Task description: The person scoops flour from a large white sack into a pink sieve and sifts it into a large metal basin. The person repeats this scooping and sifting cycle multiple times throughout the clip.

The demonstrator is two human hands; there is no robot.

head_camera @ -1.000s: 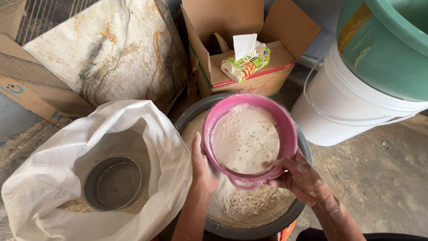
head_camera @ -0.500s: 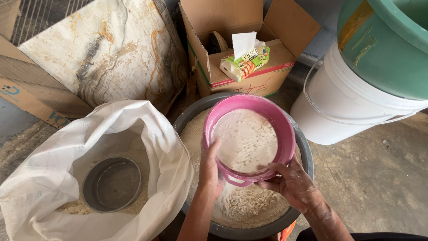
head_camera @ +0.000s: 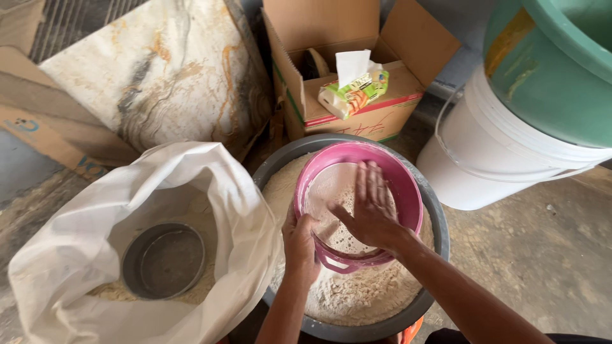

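A pink round sieve (head_camera: 408, 185) hangs tilted over a wide grey basin (head_camera: 436, 223) that holds a heap of pale flour (head_camera: 357, 296). My left hand (head_camera: 299, 245) grips the sieve's near left rim. My right hand (head_camera: 373, 207) lies flat inside the sieve, fingers spread on the mesh and the flour left there. The hand hides part of the sieve's inside.
A white sack (head_camera: 210, 191) at the left stands open, with a round grey metal tin (head_camera: 164, 260) lying on flour inside. Behind are a marbled slab (head_camera: 166, 76) and an open cardboard box (head_camera: 357, 95) with a tissue pack (head_camera: 354, 92). A white bucket (head_camera: 491, 159) and a green tub (head_camera: 554, 70) stand at the right.
My right hand left the sieve's near rim and now presses flat inside it. Less flour is left in the sieve, and the sieve has tilted.
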